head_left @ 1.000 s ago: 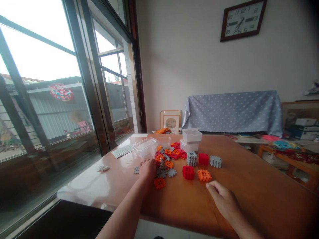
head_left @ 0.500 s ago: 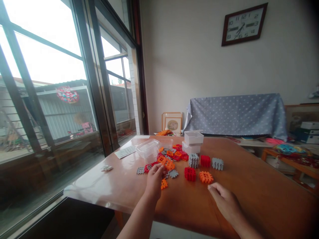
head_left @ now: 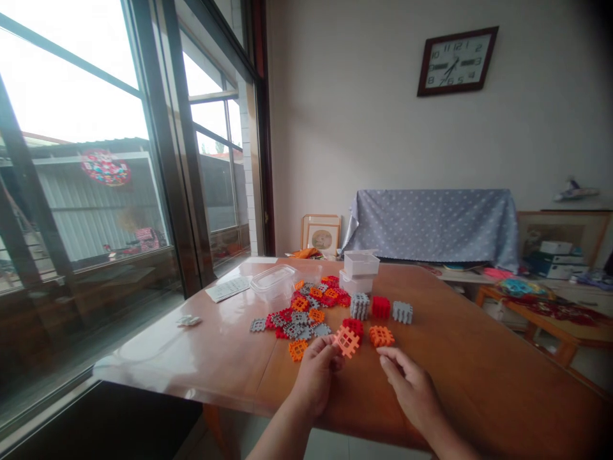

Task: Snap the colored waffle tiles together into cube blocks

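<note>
My left hand (head_left: pixel 320 367) pinches an orange lattice building piece (head_left: pixel 347 342) with notched edges, raised above the table. Behind it, partly covered, is a red block (head_left: pixel 353 326) made of such pieces. My right hand (head_left: pixel 405 380) holds nothing; its fingers are apart, just in front of an orange block (head_left: pixel 382 336). Farther back stand a grey block (head_left: pixel 359 306), a red cube (head_left: pixel 381 308) and another grey block (head_left: pixel 403 312). To the left spreads a pile of loose red, grey and orange pieces (head_left: pixel 300 317), with a single orange piece (head_left: pixel 297 349) nearest me.
Two stacked white boxes (head_left: pixel 360 264) stand behind the blocks. A clear plastic container (head_left: pixel 272 281) and a printed sheet (head_left: pixel 228 289) are at the back left. A small pale packet (head_left: pixel 188 321) lies at the left of the brown table (head_left: pixel 460 364). Windows line the left side.
My left hand has moved right from the pile, carrying the orange piece toward the blocks. My right hand stays close to the orange block. The view has shifted slightly to the right.
</note>
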Tool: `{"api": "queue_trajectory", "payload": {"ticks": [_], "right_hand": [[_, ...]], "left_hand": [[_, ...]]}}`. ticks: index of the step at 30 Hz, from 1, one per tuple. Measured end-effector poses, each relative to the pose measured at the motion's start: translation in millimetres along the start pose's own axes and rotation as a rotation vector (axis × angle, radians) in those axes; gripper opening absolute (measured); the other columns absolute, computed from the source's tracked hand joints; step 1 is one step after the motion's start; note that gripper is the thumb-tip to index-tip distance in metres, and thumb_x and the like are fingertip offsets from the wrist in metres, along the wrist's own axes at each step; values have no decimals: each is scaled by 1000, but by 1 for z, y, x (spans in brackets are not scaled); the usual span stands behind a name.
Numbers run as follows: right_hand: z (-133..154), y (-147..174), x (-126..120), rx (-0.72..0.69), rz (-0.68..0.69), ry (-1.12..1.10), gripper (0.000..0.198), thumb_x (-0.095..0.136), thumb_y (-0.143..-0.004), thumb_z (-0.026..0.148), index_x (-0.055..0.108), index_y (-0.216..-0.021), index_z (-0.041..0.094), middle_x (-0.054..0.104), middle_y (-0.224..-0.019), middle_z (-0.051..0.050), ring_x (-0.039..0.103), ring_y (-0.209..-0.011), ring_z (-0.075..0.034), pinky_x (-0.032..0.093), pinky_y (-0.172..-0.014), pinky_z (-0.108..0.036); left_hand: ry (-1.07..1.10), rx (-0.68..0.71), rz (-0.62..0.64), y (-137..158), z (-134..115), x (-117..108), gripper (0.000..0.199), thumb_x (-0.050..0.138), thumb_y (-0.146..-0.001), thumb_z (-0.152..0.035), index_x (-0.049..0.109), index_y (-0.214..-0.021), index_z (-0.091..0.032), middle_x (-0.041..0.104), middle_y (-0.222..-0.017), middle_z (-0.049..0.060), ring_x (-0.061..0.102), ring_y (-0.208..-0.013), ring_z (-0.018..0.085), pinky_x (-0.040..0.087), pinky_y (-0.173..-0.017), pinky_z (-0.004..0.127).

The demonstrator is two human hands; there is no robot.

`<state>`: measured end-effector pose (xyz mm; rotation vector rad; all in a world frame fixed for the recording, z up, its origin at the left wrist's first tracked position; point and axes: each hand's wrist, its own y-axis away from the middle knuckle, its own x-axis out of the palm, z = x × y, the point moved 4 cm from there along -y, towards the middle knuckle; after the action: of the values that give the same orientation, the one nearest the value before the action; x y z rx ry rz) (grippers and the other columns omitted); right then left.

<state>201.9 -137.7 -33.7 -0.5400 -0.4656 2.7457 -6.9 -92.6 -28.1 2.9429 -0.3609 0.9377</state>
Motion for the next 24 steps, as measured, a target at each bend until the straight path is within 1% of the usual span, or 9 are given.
{"api": "queue_trajectory", "payload": {"ticks": [3, 5, 7, 9, 12, 14, 17, 21, 24], "right_hand": [[16, 7, 8, 73, 33, -134, 50, 60, -91, 61, 71, -122, 23, 75, -116, -9, 69, -89, -25, 56, -82, -35], [26, 8, 14, 148, 92, -213, 52, 59, -92, 62, 70, -124, 23, 75, -110, -8, 68, -88, -24, 56, -79, -35], [33, 9, 22, 194, 164, -289, 49, 64, -89, 60, 71, -119, 22, 75, -104, -7, 67, -89, -24, 55, -77, -32], [36, 10, 29, 229, 201, -360, 42, 69, -86, 56, 72, -110, 21, 74, -93, -4, 65, -79, -20, 52, -68, -28], [32, 12, 34, 285, 145, -470, 35, 73, -85, 51, 68, -102, 21, 67, -77, 0, 59, -65, -15, 45, -56, -24], [27, 13, 36, 313, 111, -537, 36, 74, -84, 51, 64, -102, 21, 68, -81, 0, 62, -69, -16, 47, -59, -25], [23, 16, 37, 326, 172, -554, 40, 74, -85, 54, 62, -104, 21, 71, -93, -4, 67, -80, -20, 53, -70, -31], [22, 19, 31, 262, 271, -493, 52, 72, -88, 51, 57, -129, 22, 72, -106, -7, 68, -87, -22, 55, -77, -35], [23, 17, 23, 156, 293, -429, 61, 73, -88, 45, 52, -141, 25, 69, -121, -8, 68, -102, -24, 55, -88, -37]], "left_hand": [[-78, -2, 44, 2, 0, 3, 28, 82, -73, -31, 76, -95, -14, 68, -77, 2, 55, -65, 10, 41, -65, 21], [-143, -30, 88, 4, 0, 5, 33, 82, -74, -33, 78, -100, -14, 71, -82, 5, 59, -72, 13, 44, -72, 24], [-214, -58, 124, 6, 0, 6, 36, 82, -75, -35, 78, -104, -14, 73, -83, 5, 61, -74, 15, 45, -75, 27], [-266, -57, 124, 7, 0, 6, 38, 83, -77, -38, 77, -106, -15, 73, -86, 5, 60, -75, 16, 45, -76, 27], [-255, -9, 117, 7, -2, 6, 41, 84, -76, -41, 74, -108, -17, 71, -96, 4, 60, -80, 15, 45, -77, 26], [-223, 18, 141, 7, -3, 9, 39, 86, -76, -41, 71, -104, -18, 70, -98, 4, 59, -80, 14, 45, -77, 26], [-220, 21, 131, 7, -3, 10, 38, 88, -72, -41, 67, -94, -18, 65, -86, 1, 56, -72, 12, 44, -72, 25], [-243, 37, 92, 6, -3, 7, 32, 84, -73, -37, 64, -89, -18, 62, -79, -1, 53, -67, 11, 41, -66, 23], [-257, 21, 90, 5, -2, 6, 29, 82, -74, -34, 64, -90, -18, 63, -79, -1, 53, -66, 11, 41, -66, 23]]}}
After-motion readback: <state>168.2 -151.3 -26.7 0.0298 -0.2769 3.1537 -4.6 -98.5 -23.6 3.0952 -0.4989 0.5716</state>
